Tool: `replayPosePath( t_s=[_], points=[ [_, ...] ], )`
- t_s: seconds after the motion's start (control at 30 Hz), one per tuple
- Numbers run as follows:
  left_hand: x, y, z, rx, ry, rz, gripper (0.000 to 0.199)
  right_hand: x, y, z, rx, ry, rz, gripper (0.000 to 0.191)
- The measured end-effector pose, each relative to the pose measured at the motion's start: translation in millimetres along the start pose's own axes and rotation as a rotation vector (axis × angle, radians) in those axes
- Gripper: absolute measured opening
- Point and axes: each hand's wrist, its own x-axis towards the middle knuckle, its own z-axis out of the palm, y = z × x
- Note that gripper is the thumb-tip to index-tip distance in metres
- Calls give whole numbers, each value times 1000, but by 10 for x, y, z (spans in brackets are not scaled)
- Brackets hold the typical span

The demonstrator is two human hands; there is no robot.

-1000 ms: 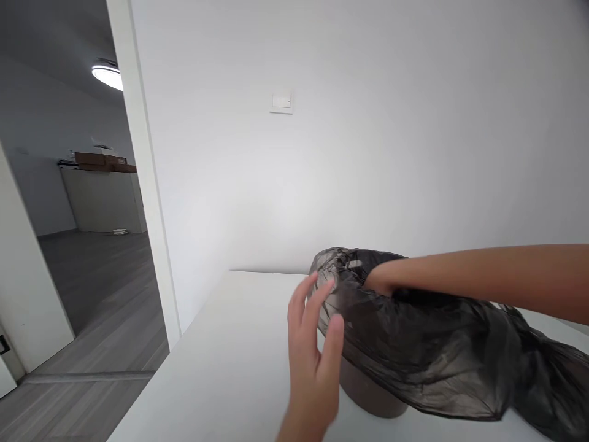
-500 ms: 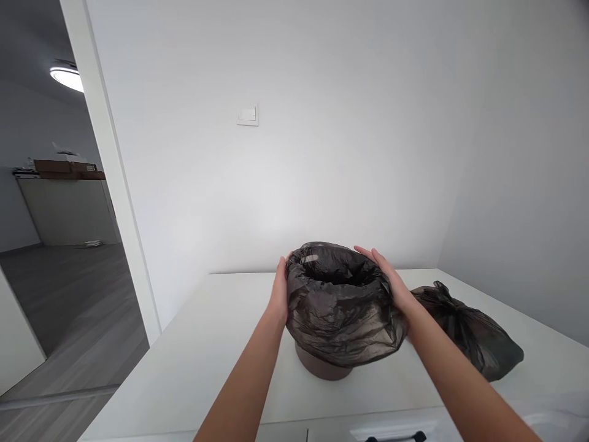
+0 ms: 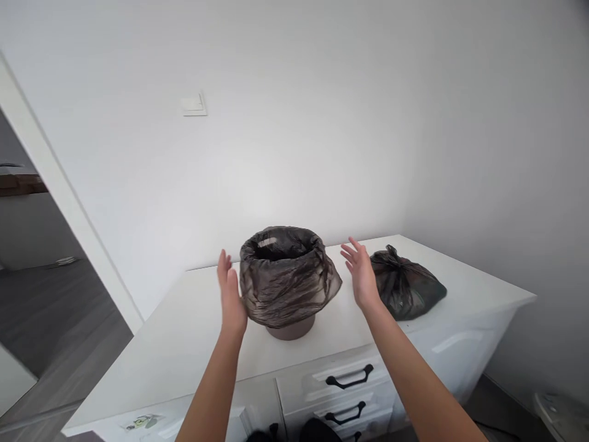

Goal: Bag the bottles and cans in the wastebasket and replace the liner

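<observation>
A dark translucent garbage bag (image 3: 283, 294) lines a brown trash bin (image 3: 291, 331), its edge folded down over the outside. Only the lower part of the bin shows beneath the plastic. My left hand (image 3: 230, 301) is upright at the bag's left side, fingers extended, the palm close to or touching the plastic. To the right, my right hand (image 3: 361, 276) is held apart from the bag with its fingers spread and nothing in it. Behind that hand, a tied, filled dark garbage bag (image 3: 407, 288) lies on the white cabinet.
The white cabinet (image 3: 161, 344) has drawers with black handles (image 3: 350, 376) at its front. A light switch (image 3: 194, 105) is on the wall behind. A doorway stands at the left, and a pale object (image 3: 559, 411) is on the floor at lower right.
My right hand has come off the lined bin and moved away to the right. My left hand has loosened its hold, fingers apart from the rim. The view has swung right and down.
</observation>
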Motion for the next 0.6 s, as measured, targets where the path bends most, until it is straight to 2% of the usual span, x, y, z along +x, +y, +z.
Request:
replayPosePath(
  t_s=[0.07,0.17,0.23,0.3,0.4,0.47,0.6],
  points=[
    [-180,87,-129,70,-1,69,61,64,-1,-412,-130,130,-105,58],
    [-354,303,-234,212,-95,147,56,224,84,-1026,-367,297,-209,49],
    [-345,432,-208,276,-178,129,52,377,156,-1365,-567,327,-245,47],
    [-253,506,-126,276,-242,73,54,562,218,-1628,-756,293,-234,54],
    [-74,521,35,230,-291,16,57,844,289,-1873,-939,177,-142,65],
    [11,511,148,218,-301,17,55,991,324,-1950,-1016,108,-72,62],
    [82,531,441,174,-324,21,53,1136,315,-2001,-1049,61,-27,28]
  ],
)
